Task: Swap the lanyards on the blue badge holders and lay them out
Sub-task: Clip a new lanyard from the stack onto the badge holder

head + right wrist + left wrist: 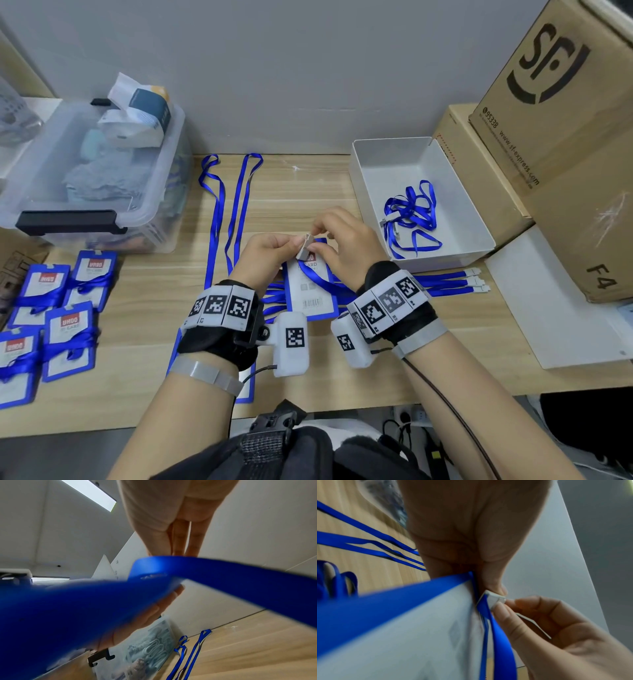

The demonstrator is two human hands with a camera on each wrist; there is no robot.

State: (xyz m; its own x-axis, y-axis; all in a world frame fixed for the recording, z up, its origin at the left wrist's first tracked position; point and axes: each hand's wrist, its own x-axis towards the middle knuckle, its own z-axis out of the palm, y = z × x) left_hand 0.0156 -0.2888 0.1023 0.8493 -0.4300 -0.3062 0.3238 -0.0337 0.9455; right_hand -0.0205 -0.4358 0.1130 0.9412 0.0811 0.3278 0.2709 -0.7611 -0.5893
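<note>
A blue badge holder [310,291] with a white card is held tilted above the table at centre. My left hand [289,245] grips its top edge, fingers behind it and thumb at the grey lanyard clip [305,247]. My right hand [322,234] pinches that same clip [494,599] from the other side. The clip's blue strap [318,277] runs down across the holder's face [402,635]. In the right wrist view the holder [77,608] fills the lower left, with the right hand's fingers [180,543] above its top edge.
Two lanyards [226,205] lie stretched out at the back, more with clips [474,282] at the right. A white tray [387,144] holds a tangled lanyard. Wrapped badge holders [58,308] lie left. A clear bin [96,192] and cardboard boxes [565,154] flank the table.
</note>
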